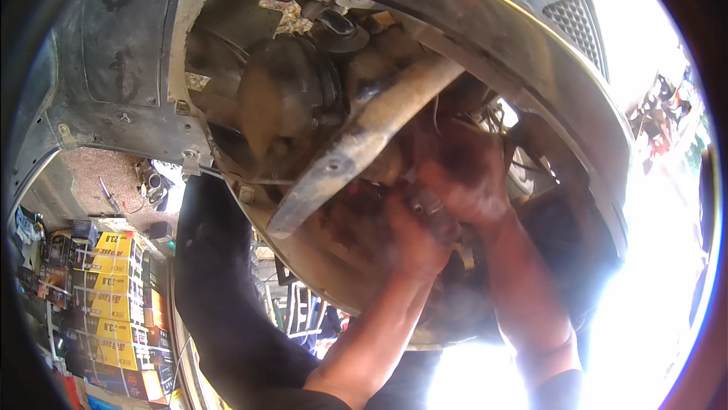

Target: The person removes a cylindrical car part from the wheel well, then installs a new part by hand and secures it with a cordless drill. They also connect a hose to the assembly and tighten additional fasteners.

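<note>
Both my hands reach up into an opening under a vehicle's curved body panel. My left hand (415, 229) is closed beside a small shiny metal piece (431, 204); what its fingers hold is hidden in shadow. Close against it on the right, my right hand (472, 182) is smeared by motion, its fingers lost in the dark. A worn, dusty metal bar (371, 141) slants across the opening just left of and above my hands. Behind the bar sits a large rounded dark housing (284, 99).
The curved panel edge (546, 53) arches over my hands. A flat dark underbody cover (125, 38) lies at the upper left. Stacked yellow and black boxes (117, 300) stand lower left, near a screwdriver (110, 194) on the floor. A dark-clothed leg (216, 258) bends beside them. Glare washes out the right.
</note>
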Motion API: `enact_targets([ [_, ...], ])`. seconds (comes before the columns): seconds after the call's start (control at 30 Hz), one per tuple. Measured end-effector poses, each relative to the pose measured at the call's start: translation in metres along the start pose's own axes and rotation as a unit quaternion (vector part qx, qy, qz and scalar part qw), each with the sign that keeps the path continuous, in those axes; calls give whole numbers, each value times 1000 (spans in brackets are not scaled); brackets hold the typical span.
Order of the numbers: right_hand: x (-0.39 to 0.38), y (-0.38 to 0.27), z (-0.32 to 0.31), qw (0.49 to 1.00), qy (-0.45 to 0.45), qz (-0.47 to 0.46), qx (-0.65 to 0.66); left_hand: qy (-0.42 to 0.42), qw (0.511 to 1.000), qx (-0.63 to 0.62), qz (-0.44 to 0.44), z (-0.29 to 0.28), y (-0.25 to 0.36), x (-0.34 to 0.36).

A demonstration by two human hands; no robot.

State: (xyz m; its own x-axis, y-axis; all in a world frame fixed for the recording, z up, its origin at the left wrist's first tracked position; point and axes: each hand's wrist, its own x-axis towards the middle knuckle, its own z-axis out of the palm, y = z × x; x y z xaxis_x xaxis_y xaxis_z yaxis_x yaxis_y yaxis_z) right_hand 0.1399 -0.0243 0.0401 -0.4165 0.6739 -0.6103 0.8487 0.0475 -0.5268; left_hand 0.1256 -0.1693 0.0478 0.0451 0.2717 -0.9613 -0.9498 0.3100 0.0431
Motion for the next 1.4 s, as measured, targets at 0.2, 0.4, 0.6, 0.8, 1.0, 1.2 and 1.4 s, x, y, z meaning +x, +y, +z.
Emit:
enact_targets([
  [0.2, 4, -4, -3, 998, -21, 57, 9, -1, 989, 142, -35, -3, 4, -5],
  [0.4, -2, -13, 5, 998, 59, 10, -27, 73, 996, 40, 17, 7, -1, 11],
  [0.6, -3, -14, 4, 993, 117, 3, 28, -24, 979, -196, -41, 6, 11, 19],
  [0.8, -8, -8, 4, 982, 162, 19, 92, 69, 965, -169, -189, 17, 30, 12],
  [1.0, -14, 2, 2, 961, 208, 86, 162, 31, 979, -112, -166, 2, 31, 5],
  [1.2, -49, -9, -17, 919, 358, 77, 149, 83, 983, 158, -38, -25, 63, -35],
  [1.4, -136, -75, -12, 883, 312, 138, 322, 24, 958, 248, 142, -6, 134, -53],
])
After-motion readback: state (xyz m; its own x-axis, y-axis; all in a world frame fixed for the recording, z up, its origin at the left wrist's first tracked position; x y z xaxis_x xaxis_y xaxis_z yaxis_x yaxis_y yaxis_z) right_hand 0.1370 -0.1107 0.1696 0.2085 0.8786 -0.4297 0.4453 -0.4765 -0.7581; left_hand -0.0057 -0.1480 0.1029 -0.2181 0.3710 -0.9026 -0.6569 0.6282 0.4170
